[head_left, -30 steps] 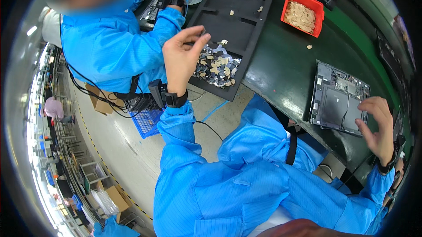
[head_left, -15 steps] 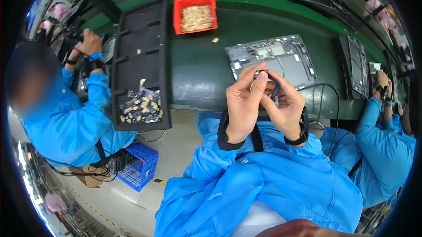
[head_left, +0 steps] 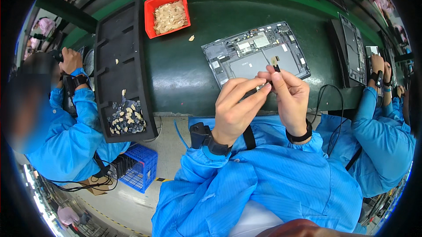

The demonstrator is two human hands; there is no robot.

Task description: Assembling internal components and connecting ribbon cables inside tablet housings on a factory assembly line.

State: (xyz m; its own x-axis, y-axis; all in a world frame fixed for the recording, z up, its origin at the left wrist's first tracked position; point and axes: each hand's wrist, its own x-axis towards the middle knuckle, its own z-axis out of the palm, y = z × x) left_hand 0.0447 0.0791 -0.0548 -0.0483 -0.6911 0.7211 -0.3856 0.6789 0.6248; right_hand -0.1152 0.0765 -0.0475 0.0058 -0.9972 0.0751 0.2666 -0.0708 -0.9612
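Both my hands are raised in front of my chest, over the near edge of an opened laptop base. Between the fingertips of my right hand is a small flat piece, beige with a dark end, sticking up past the fingers. My left hand is pinched, its fingertips meeting the right hand's. A dark, partly shiny bit shows at those fingertips, too small and covered to name. The laptop base lies on the green bench with its circuit board and flat grey battery area exposed.
At the left stands a black foam tray with small beige and dark pieces. A red bin of beige pieces sits beside it. Co-workers in blue sit on both sides. More laptop parts and a black cable are on the right.
My hands have turned and the left wrist has swung outward. The beige-and-dark piece now shows above the right fingertips. The view has shifted, so the bin and tray appear farther left.
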